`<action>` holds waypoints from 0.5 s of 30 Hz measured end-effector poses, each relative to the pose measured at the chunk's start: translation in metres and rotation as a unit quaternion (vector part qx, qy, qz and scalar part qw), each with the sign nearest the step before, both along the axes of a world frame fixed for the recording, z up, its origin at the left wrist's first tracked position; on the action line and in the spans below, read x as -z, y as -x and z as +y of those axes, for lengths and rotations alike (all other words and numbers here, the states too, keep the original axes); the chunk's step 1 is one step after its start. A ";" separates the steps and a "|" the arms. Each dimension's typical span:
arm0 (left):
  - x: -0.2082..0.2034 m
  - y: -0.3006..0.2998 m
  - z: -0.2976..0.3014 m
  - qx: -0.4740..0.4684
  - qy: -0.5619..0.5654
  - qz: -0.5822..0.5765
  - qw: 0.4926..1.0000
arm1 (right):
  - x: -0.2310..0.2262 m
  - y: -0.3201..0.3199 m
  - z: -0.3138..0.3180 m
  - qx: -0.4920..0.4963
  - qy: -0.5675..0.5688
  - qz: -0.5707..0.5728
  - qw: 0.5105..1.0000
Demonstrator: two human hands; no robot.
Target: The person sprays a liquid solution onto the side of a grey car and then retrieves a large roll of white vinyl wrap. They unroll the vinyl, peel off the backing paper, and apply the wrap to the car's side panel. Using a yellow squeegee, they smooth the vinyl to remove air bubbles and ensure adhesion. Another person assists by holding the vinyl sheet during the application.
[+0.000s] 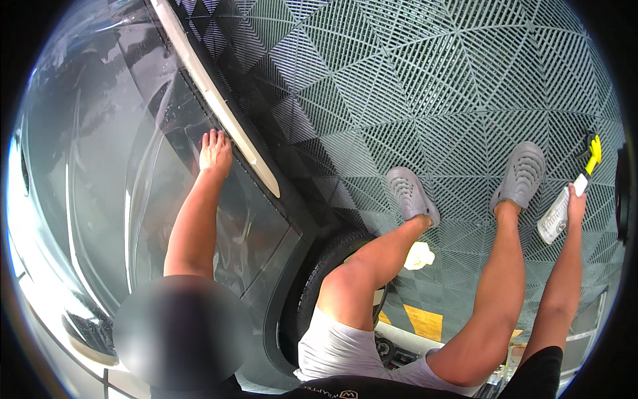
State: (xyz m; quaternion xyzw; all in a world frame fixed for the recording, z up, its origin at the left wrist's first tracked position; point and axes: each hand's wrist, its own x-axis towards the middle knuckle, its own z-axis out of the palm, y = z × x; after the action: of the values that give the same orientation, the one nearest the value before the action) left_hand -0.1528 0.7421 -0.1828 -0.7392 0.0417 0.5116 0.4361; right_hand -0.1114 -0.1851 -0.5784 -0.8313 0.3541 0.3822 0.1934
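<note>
With fingers stretched out, my left hand (216, 154) lies flat against the lower side of a dark grey car (193, 229). It touches the panel just above a pale trim strip (236, 136). Loose, wrinkled clear film (149, 179) with wet droplets covers the panel around it. Off to my right, my right hand (577, 194) is closed around a white spray bottle (553, 218) with a yellow and black trigger head, held low over the floor. Some of its fingers are hidden behind the bottle. A blurred patch covers my upper left arm.
Below the panel is a black wheel (319, 272), close to my left knee. A crumpled pale yellow piece (419, 255) lies by my left foot. The floor (399, 86) is grey slatted tiles, with yellow marks (424, 321) near my legs. A dark object (623, 193) stands at the right edge.
</note>
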 end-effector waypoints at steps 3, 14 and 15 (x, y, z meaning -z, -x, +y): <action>0.003 -0.009 -0.009 -0.035 0.005 0.032 0.999 | 0.005 -0.012 -0.002 -0.078 0.079 -0.024 0.994; -0.123 0.018 -0.217 -0.323 0.313 -0.071 0.891 | -0.239 -0.101 0.138 0.043 -0.219 -0.329 0.918; -0.145 0.032 -0.238 -0.391 0.356 -0.069 0.846 | -0.304 -0.110 0.159 0.051 -0.263 -0.345 0.900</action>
State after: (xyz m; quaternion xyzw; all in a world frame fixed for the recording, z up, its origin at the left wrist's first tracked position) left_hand -0.1852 0.5036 -0.0381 -0.8322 -0.1014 0.5375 -0.0910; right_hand -0.0018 -0.0263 -0.2739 -0.8110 0.1937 0.1402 0.5339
